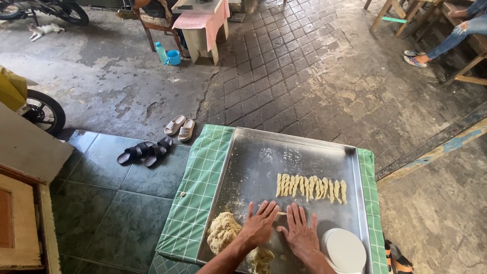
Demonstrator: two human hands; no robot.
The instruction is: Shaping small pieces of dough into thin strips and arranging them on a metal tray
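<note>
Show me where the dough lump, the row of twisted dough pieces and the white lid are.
dough lump (223, 231), head view, its top.
row of twisted dough pieces (311, 186), head view, middle piece.
white lid (345, 250), head view, flat centre.

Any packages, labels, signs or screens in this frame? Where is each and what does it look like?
No signs, screens or readable labels show.
Bottle: on the floor by the pink-draped table, slim, pale teal; any label is too small to tell.
White round lid or container: on the metal tray, beside the right hand, plain.
</note>
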